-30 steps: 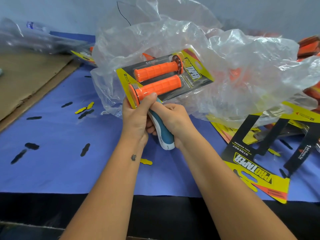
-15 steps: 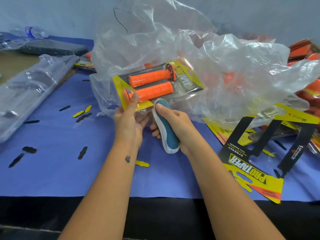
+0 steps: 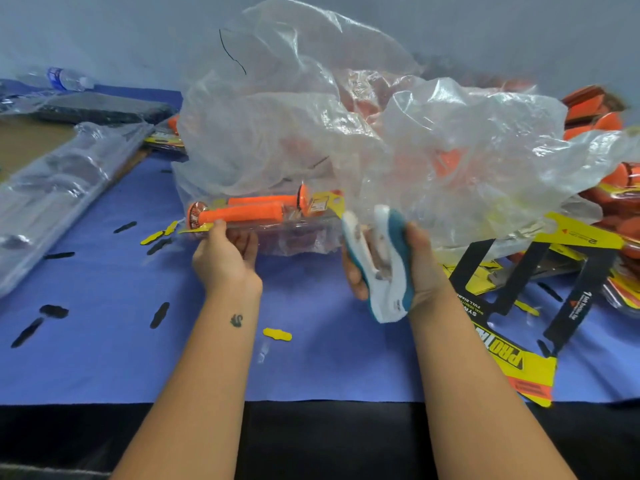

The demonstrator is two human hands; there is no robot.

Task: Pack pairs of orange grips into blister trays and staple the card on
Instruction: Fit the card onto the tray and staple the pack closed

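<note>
With the left hand [image 3: 227,261] pinching the pack [image 3: 266,216] at 9 o'clock, slide its 3 o'clock card edge squarely into the stapler [image 3: 381,265] gripped by the right hand [image 3: 420,268], then squeeze.

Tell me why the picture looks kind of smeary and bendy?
Head view: the clear blister pack of orange grips and the white-and-teal stapler look smeared, likely motion blur; the left hand and right hand are soft-edged too. The crinkled clear plastic bag shows pale glare. The blue table cover's front edge bows, wide-lens distortion.
</note>
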